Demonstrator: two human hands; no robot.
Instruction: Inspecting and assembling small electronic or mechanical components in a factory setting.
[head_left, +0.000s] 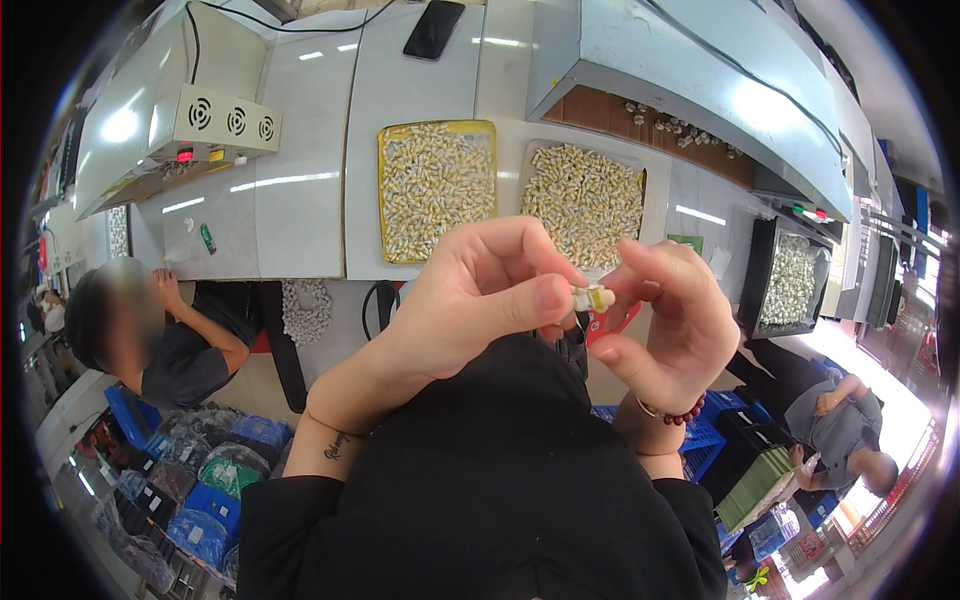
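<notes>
Between the thumb and index finger of my left hand [490, 285] is a small white and yellow cylindrical part [594, 298], held over the table's near edge. My right hand [682, 315] curves close beside it on the right. Its thumb and fingers are apart, and its fingertips come near the part's end; whether they touch it I cannot tell. Beyond my hands lie a yellow tray [381, 195] and, to its right, a pale tray [526, 150], each full of small white and yellow parts like the held one.
A beige machine [190, 115] stands at the left, and a large grey housing [680, 70] at the right with parts beneath it. A phone [433, 28] lies at the back. A black tray [752, 290] of parts is far right. People sit at left [180, 350] and right [830, 430].
</notes>
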